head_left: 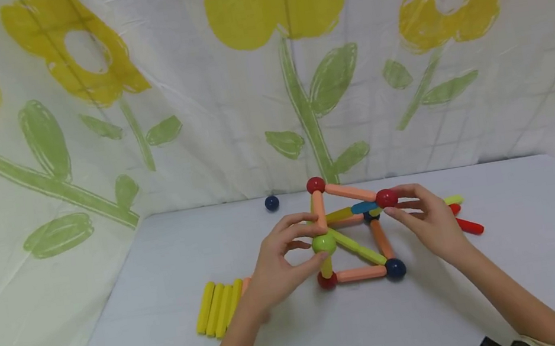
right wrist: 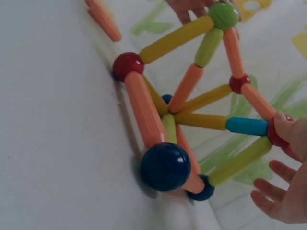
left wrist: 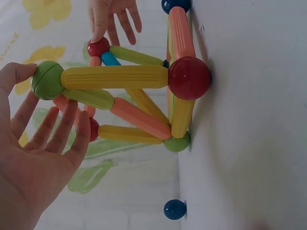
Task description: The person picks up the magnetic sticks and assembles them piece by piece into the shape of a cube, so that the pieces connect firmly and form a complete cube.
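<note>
A frame of coloured rods and balls stands on the white table between both hands. My left hand (head_left: pixel 283 265) pinches the green ball (head_left: pixel 324 244) at its upper near corner, where a yellow rod (left wrist: pixel 115 77) runs down to a red base ball (left wrist: pixel 190 78). My right hand (head_left: pixel 433 224) holds the upper right red ball (head_left: pixel 386 198) between thumb and fingers. A blue rod (right wrist: pixel 247 126) and a salmon rod (head_left: pixel 350 192) meet that ball. Another red ball (head_left: pixel 316 185) tops the back corner. Dark blue ball (head_left: pixel 395 269) and salmon rod (head_left: pixel 361 274) form the front base edge.
Several yellow rods (head_left: pixel 217 310) lie side by side at the left, partly behind the left forearm. One loose dark blue ball (head_left: pixel 272 203) rests near the back edge. Red rods (head_left: pixel 470 226) and a yellow-green rod (head_left: pixel 454 200) lie behind the right hand. A flowered curtain (head_left: pixel 226 115) hangs behind.
</note>
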Demonstrator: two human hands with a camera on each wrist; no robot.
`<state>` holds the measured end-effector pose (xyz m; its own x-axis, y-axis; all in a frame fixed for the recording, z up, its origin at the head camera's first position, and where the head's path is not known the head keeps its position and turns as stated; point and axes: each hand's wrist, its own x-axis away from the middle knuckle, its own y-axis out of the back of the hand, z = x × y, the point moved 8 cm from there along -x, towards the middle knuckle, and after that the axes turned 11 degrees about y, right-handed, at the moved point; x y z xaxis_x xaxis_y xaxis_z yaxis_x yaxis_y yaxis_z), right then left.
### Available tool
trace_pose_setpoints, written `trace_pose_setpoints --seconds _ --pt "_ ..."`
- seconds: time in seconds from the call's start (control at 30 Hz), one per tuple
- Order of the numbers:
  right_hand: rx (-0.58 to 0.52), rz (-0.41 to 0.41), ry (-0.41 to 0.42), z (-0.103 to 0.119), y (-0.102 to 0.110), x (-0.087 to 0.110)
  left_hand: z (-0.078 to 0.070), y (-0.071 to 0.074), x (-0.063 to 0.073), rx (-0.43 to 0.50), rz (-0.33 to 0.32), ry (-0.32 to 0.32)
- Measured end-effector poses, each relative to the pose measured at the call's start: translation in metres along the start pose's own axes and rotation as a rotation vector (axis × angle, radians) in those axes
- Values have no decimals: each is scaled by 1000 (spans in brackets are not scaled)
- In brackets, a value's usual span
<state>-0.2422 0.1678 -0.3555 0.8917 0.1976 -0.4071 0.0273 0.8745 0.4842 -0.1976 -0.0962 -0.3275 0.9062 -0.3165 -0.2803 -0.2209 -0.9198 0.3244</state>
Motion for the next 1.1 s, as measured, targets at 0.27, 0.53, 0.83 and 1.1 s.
trace_pose_setpoints --seconds 0.27,0.53,0.83,1.1 --pt "-55 29 24 -2 -4 -28 4 6 0 18 -30 39" --pt "-107 65 12 -11 -8 -51 6 8 -1 35 -18 26" --pt "-165 121 5 -24 -14 -62 6 7 -1 28 -10 51" --pt "-249 137 -14 -35 -22 -61 4 8 -1 30 -13 38"
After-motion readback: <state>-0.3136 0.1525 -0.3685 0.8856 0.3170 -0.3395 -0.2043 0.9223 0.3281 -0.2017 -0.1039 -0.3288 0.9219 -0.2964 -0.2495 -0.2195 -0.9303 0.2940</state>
